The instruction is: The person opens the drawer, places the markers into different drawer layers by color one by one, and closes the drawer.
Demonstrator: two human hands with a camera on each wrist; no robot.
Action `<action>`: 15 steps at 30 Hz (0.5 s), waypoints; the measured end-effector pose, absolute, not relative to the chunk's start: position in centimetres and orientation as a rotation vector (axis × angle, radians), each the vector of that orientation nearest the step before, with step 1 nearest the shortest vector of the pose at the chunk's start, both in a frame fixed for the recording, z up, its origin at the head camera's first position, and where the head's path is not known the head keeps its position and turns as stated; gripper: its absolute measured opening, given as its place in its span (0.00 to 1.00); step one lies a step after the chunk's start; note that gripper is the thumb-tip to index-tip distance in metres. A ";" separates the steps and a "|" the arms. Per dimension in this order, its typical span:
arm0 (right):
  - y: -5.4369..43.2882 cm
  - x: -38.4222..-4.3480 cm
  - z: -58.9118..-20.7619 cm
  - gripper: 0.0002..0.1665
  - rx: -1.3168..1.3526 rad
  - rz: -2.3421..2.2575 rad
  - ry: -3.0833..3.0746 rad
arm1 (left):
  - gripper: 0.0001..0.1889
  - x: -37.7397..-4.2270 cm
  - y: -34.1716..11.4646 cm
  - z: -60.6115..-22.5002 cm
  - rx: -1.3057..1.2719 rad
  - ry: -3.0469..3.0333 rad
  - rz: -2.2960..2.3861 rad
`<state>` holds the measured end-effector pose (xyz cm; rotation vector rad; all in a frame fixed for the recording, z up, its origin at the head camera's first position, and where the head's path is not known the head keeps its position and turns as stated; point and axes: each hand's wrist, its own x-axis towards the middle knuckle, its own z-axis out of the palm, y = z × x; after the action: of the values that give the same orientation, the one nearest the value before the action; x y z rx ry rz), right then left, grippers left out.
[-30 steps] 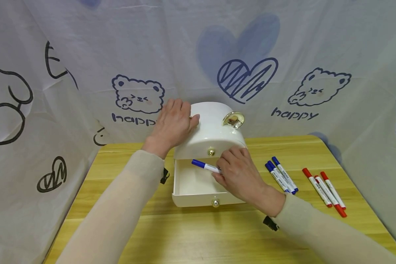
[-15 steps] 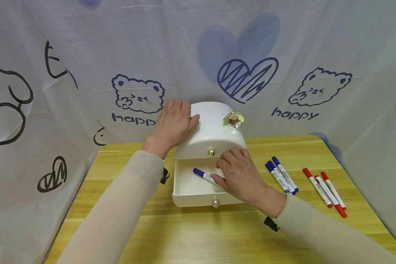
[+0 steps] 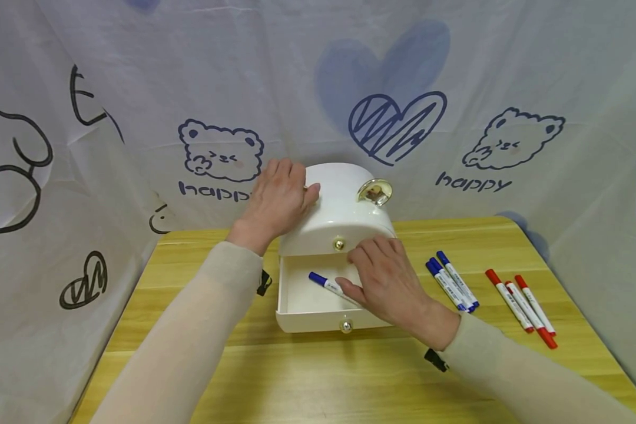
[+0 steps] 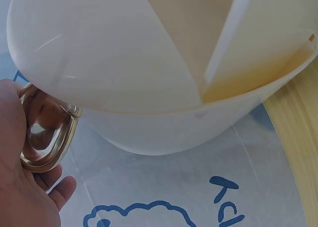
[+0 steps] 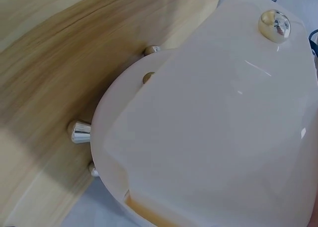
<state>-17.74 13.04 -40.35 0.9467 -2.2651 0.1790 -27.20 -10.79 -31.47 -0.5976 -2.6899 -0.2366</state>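
Note:
A white box (image 3: 335, 203) with a rounded top stands on the table, its lower drawer (image 3: 310, 321) pulled out. My left hand (image 3: 278, 203) grips the box's left gold ear-shaped handle (image 4: 47, 130), fingers on one side and palm on the other. Inside the drawer lies a blue-capped marker (image 3: 320, 279), slanting toward the front right. Over the drawer's right part hovers my right hand (image 3: 389, 282), fingers loosely bent, thumb near the marker's barrel; no marker is in its grasp. The hand hides the marker's far end. In the right wrist view the drawer front (image 5: 213, 117) fills most of the frame.
Several blue-capped markers (image 3: 453, 284) lie on the wooden table (image 3: 307, 377) right of the box. Farther right are several red-capped markers (image 3: 519, 306). A second gold ear (image 3: 376, 193) projects from the box's right. A patterned curtain (image 3: 297, 76) hangs behind.
The right hand has let go of the blue-capped marker, which dropped onto the drawer floor. That hand's thumb has moved away from its fingers. The left hand has kept its hold.

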 end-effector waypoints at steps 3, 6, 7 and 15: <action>13.2 -17.8 -40.4 0.26 0.931 0.190 -2.258 | 0.19 -27.2 -10.8 -31.4 -0.597 -2.693 -0.234; 13.3 -17.7 -40.4 0.27 0.912 0.203 -2.252 | 0.19 -27.2 -10.8 -31.4 -0.597 -2.699 -0.235; 13.3 -17.7 -40.4 0.28 0.908 0.217 -2.246 | 0.19 -27.2 -10.7 -31.4 -0.596 -2.701 -0.237; 13.9 -17.4 -40.4 0.36 0.872 0.414 -2.192 | 0.19 -27.2 -10.7 -31.5 -0.592 -2.701 -0.239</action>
<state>-17.40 13.91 -40.42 0.8717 -2.1916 0.4139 -27.18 -10.74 -31.51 -0.5919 -2.7008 -0.2388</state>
